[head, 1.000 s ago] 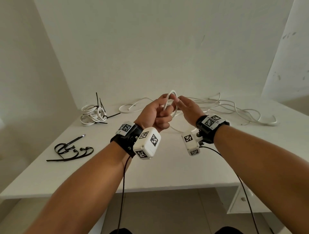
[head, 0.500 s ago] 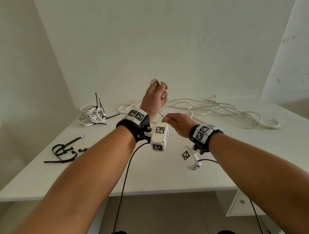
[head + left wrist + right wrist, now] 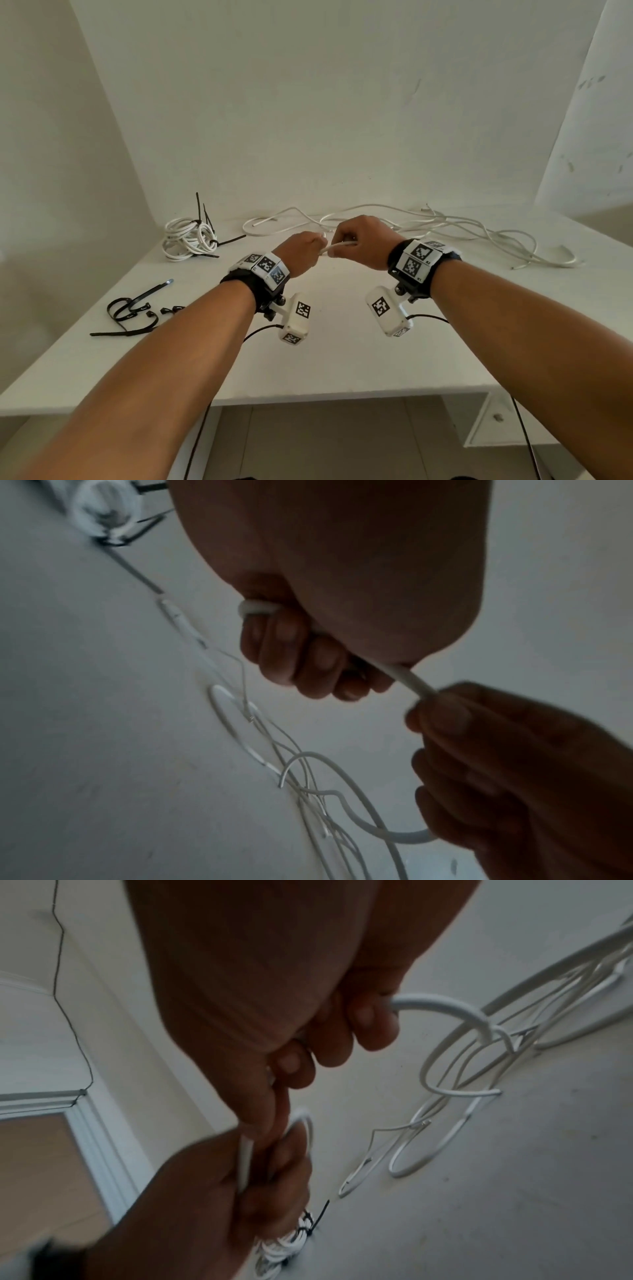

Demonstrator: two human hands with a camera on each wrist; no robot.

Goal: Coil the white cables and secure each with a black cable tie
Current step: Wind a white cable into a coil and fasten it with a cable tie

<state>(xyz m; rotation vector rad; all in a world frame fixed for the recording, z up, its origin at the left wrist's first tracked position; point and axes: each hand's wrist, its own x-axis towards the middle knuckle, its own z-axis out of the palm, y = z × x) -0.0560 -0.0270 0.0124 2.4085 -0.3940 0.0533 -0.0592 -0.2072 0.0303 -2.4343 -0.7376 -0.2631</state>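
Both hands are held together above the middle of the white table [image 3: 342, 359]. My left hand [image 3: 303, 251] is a fist curled round a white cable [image 3: 339, 246]; a short end of the cable [image 3: 255, 607] sticks out of the fist [image 3: 301, 656]. My right hand [image 3: 363, 240] grips the same cable just to the right, fingers curled over it [image 3: 325, 1031]. From the right hand the cable [image 3: 445, 1004] arcs down to a loose tangle of white cables [image 3: 445, 226] at the back of the table. Between the two hands the cable is a short straight stretch [image 3: 411, 680].
A coiled white cable bundle [image 3: 188, 236] bound with black ties lies at the back left. Several loose black cable ties [image 3: 133, 308] lie near the left edge. Walls close in behind and on both sides. The table's front edge [image 3: 308, 394] is near my forearms.
My left hand, raised high with the cable half a second ago, has come down. My right hand has risen from lower on the cable to grip it right beside the left hand.
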